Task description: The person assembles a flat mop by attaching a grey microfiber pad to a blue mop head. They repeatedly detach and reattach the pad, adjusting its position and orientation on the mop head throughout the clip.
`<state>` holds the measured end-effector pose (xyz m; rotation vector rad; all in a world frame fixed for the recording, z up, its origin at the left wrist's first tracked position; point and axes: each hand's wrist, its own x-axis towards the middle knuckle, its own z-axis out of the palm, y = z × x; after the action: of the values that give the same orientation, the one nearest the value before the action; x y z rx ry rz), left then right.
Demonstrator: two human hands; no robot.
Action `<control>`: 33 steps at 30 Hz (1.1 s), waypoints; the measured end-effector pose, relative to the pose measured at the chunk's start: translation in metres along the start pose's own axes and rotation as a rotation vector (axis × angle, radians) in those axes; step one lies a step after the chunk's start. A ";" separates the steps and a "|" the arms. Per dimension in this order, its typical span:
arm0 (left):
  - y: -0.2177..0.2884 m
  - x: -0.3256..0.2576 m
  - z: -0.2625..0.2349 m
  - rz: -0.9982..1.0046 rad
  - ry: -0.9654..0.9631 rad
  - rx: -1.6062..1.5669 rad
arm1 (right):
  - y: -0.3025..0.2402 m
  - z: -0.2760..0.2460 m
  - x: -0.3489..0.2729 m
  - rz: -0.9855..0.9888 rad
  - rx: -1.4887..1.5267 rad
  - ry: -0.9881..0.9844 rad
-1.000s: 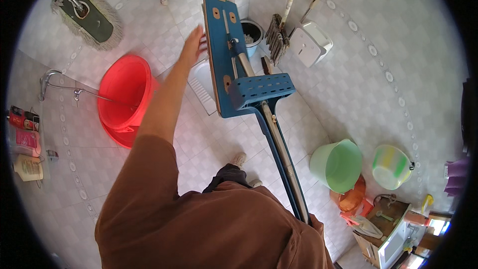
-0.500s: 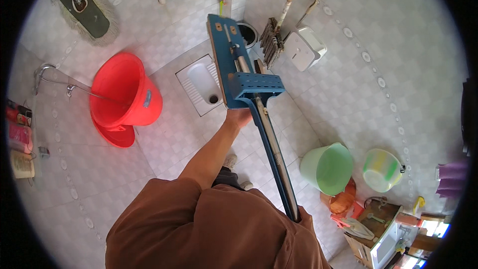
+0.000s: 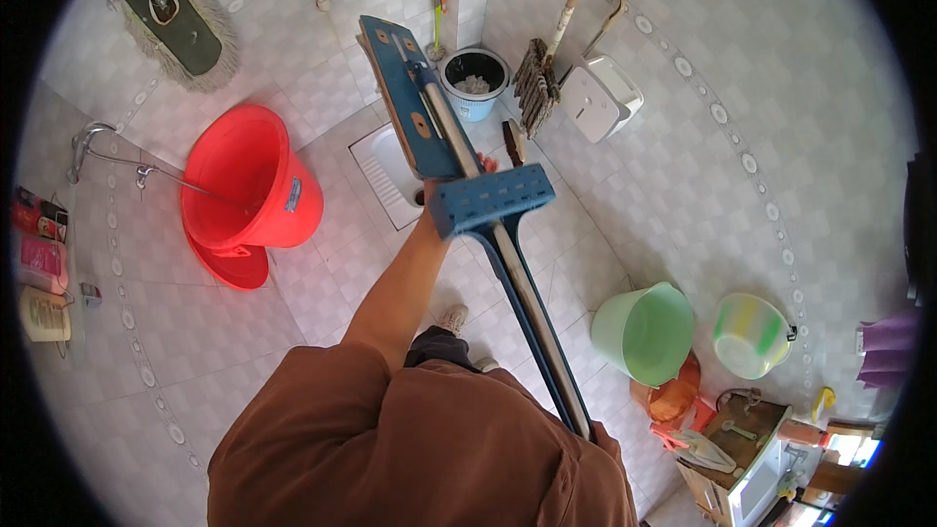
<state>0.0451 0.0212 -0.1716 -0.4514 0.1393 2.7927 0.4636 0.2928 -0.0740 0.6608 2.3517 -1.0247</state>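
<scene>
A flat mop [image 3: 527, 273] with a blue rectangular head plate [image 3: 415, 102] and a metal pole slants across the middle, head end farthest from me. A blue squeezer block [image 3: 493, 197] sits around the pole below the plate. My left hand [image 3: 487, 165] reaches under the head end; reddish fingertips show beside the pole, closed around the mop, while the plate and block hide most of the hand. My right hand [image 3: 605, 441] is at the pole's near end by my side, mostly hidden by the brown sleeve, with its fingers out of sight.
A white squat toilet [image 3: 390, 171] lies beneath the mop head. Behind it stand a bin [image 3: 475, 83], a string mop [image 3: 537, 88] and a white box [image 3: 602, 98]. A red bucket [image 3: 254, 181] is at left; green [image 3: 644, 332] and striped [image 3: 752, 335] buckets are at right.
The mop's head plate has swung left and tilted, uncovering the bin behind it. The squeezer block has shifted slightly left and toward me. My left hand's fingertips have come into view.
</scene>
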 end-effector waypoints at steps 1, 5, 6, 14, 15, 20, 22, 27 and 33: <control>0.002 -0.022 0.038 -0.110 0.120 -0.106 | 0.010 0.003 -0.001 -0.013 -0.007 0.034; 0.025 -0.002 0.009 -0.067 -0.025 0.041 | -0.006 -0.005 0.001 -0.149 -0.173 0.245; 0.024 -0.006 0.014 -0.058 0.005 0.062 | -0.005 -0.005 0.001 -0.132 -0.176 0.250; 0.025 -0.016 0.003 -0.005 -0.038 0.178 | -0.004 -0.016 -0.004 -0.080 -0.075 0.212; 0.023 -0.021 0.010 -0.059 -0.098 0.106 | -0.005 -0.018 -0.004 -0.107 -0.077 0.210; 0.020 -0.018 0.029 -0.140 -0.333 -0.206 | -0.029 -0.037 -0.002 -0.131 -0.131 0.082; 0.026 -0.012 0.025 -0.077 -0.403 -0.180 | -0.040 -0.041 -0.002 -0.182 -0.081 0.056; 0.060 0.006 0.018 0.049 -0.491 0.088 | -0.041 -0.048 -0.001 -0.135 -0.019 -0.001; 0.057 -0.025 0.069 0.030 -0.610 0.102 | -0.040 -0.063 0.001 -0.046 0.082 -0.256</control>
<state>0.0296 -0.0298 -0.0953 0.4319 0.1476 2.7939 0.4241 0.3175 -0.0157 0.4757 2.1214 -1.1573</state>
